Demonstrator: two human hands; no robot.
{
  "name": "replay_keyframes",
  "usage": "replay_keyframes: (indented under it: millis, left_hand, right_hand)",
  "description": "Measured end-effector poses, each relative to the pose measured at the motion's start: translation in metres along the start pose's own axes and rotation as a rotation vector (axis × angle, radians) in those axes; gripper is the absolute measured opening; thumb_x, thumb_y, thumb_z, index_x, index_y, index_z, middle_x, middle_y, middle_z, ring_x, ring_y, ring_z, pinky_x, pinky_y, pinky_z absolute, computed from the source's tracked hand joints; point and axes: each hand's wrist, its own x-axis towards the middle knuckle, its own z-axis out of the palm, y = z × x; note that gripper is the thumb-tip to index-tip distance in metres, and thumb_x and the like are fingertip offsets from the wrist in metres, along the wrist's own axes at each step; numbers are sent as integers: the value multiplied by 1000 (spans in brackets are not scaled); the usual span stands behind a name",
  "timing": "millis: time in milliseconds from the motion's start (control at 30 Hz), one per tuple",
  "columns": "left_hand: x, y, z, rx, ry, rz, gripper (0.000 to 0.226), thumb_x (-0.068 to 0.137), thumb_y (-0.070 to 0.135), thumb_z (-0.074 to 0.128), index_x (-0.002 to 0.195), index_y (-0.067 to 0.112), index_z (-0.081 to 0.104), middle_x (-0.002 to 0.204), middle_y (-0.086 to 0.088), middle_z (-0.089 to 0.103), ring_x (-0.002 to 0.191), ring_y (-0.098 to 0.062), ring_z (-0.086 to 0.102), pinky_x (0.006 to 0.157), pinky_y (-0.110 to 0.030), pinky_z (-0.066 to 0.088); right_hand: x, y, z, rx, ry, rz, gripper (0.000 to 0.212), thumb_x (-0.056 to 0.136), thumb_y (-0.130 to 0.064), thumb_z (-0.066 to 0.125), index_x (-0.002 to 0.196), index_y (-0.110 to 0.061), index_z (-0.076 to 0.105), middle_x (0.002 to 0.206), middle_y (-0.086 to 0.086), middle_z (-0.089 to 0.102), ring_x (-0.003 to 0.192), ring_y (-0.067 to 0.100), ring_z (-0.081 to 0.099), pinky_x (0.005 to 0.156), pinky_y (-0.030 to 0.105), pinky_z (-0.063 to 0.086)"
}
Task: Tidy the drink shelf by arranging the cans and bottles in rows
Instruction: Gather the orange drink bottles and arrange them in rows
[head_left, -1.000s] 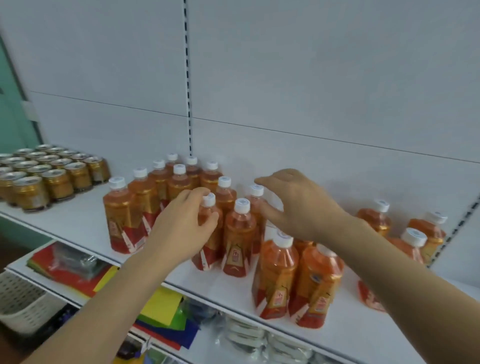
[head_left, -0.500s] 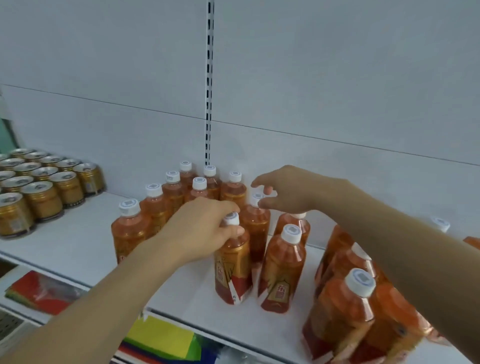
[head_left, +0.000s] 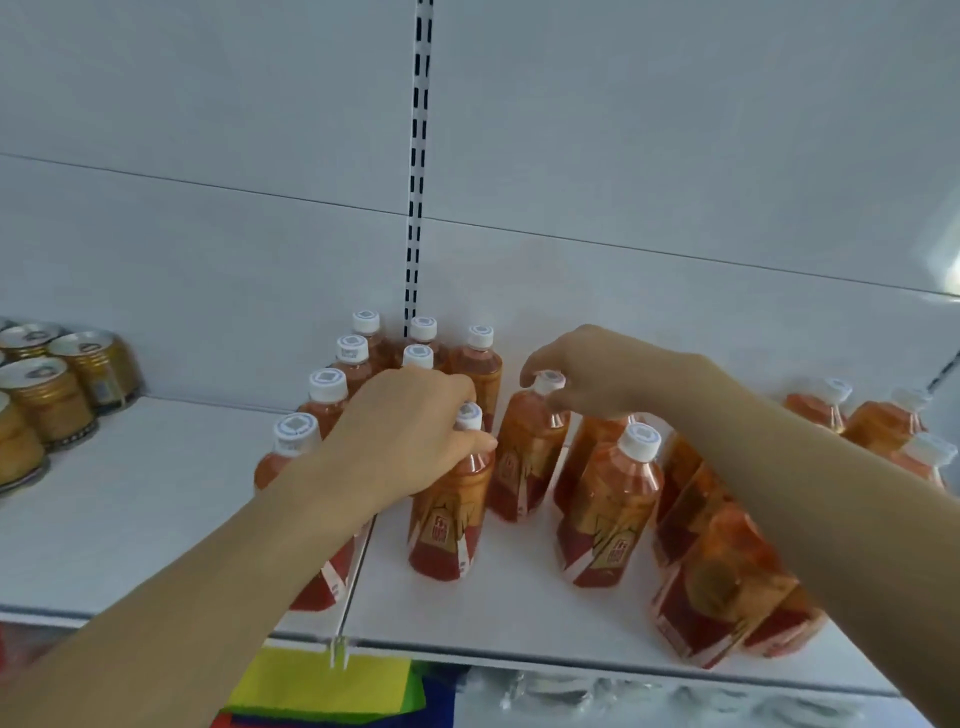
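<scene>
Risk: both held bottles are gripped high, near the cap, so a sideways drag could tip them into the crowded bottles just right of the right hand (head_left: 587, 376). Left hand (head_left: 410, 431) curls around the neck of a front bottle (head_left: 449, 512), thumb by its cap. Right hand pinches the cap of the next bottle (head_left: 530, 449), just beside it. Neat rows (head_left: 353, 364) stand behind the left hand; cans (head_left: 57, 389) are well off to its left on the shelf (head_left: 130, 509).

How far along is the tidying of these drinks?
Partly done. The gold cans stand in rows at the left, and several bottles are lined up by the back wall. In hand: the left hand grips one bottle, the right hand pinches another's cap. Left: the loose cluster of bottles on the right.
</scene>
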Motion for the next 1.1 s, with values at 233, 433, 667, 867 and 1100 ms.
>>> replay_keyframes:
  millis: [233,433,667,867,1100]
  left_hand:
    - [32,13,11,50,52,8,37,91,58,71,91,23,61,86,8,59,81,-15,53,68,-33,37]
    - [63,15,16,181,17,9,44,90,64,69,108,24,70,98,0,70,94,-24,68,70,-34,41]
    - [87,4,20,399,45,-14,50,90,72,64,102,24,70,83,2,56,85,-21,51,94,-42,39]
    - [86,5,17,364,35,1,47,91,69,66,88,24,53,76,3,51,83,-21,48,86,-39,38]
    - [83,5,14,328,38,13,46,94,61,68,90,21,46,75,4,45,84,-22,47,73,-35,31]
  right_hand:
    - [2,4,3,46,25,7,44,95,-21,75,134,-40,68,128,-7,67,111,15,56,87,32,47]
    - [7,14,1,63,38,-43,38,97,-26,72,134,-35,70,130,-5,68,122,18,58,94,35,49]
    - [35,28,0,1,99,-36,47,99,-17,70,144,-26,63,137,0,67,130,22,57,90,29,42]
    - [55,36,3,-43,154,-53,46,101,-20,68,146,-24,62,137,3,68,130,24,56,91,30,43]
    - [71,34,8,-79,142,-45,47,100,-18,66,145,-29,61,135,5,65,122,28,61,97,43,55]
